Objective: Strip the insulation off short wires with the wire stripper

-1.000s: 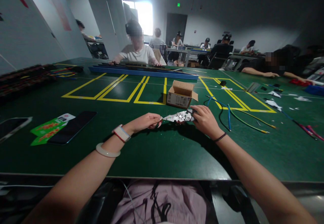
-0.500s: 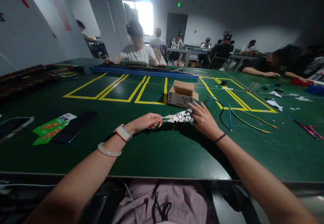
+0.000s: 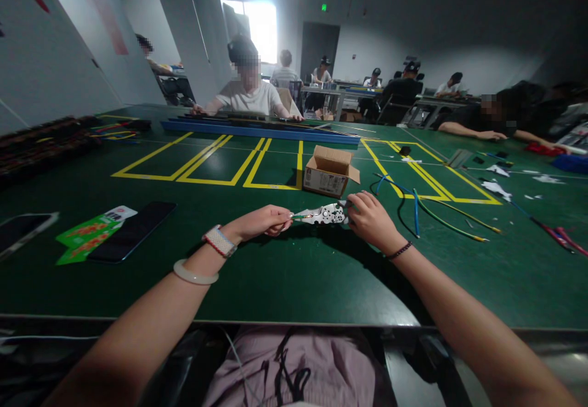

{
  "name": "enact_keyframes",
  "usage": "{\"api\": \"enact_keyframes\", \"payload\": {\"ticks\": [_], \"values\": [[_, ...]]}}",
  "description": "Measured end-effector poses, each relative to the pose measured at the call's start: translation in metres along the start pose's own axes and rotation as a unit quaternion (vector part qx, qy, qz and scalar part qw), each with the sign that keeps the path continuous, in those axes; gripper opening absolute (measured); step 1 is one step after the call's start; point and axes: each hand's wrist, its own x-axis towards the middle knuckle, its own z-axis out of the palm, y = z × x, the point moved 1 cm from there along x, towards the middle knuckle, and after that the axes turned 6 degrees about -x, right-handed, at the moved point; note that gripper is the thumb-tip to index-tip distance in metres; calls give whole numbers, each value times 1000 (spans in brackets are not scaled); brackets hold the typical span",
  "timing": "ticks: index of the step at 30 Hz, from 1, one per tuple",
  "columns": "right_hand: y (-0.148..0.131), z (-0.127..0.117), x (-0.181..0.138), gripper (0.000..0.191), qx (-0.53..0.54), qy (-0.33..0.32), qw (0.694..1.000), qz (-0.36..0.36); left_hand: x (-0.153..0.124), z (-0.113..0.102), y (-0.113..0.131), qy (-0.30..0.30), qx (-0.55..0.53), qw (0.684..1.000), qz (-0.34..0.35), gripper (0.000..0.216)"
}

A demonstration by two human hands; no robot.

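Note:
My right hand [image 3: 373, 220] is closed around the handles of a silver wire stripper [image 3: 327, 214], whose perforated jaws point left. Between finger and thumb, my left hand [image 3: 266, 220] pinches a short green wire [image 3: 299, 216]. The wire's copper-coloured end lies at the tool's jaw tips; whether the jaws bite on it I cannot tell. Most of the wire is hidden in my left hand. Just beyond the tool, an opened cardboard box [image 3: 327, 181] stands on the green table [image 3: 275, 290].
Blue wire [image 3: 417, 214] and green wire [image 3: 441, 223] lie right of my right hand. On the left are a dark phone [image 3: 133, 232], a green packet [image 3: 82, 238] and another phone [image 3: 25, 230]. A blue rail [image 3: 257, 132] crosses the far side, where a person [image 3: 250, 97] sits.
The fingers of my right hand, spread before, have closed in on the tool's handles. Both hands otherwise stay nearly in place, with the wire still at the jaw tips.

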Motion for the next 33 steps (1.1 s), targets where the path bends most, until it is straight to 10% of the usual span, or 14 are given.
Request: {"api": "enact_keyframes", "payload": {"ticks": [33], "values": [[1, -6, -7, 8, 11, 82, 997, 2, -2, 2, 4, 2, 40, 999, 8, 37]]}}
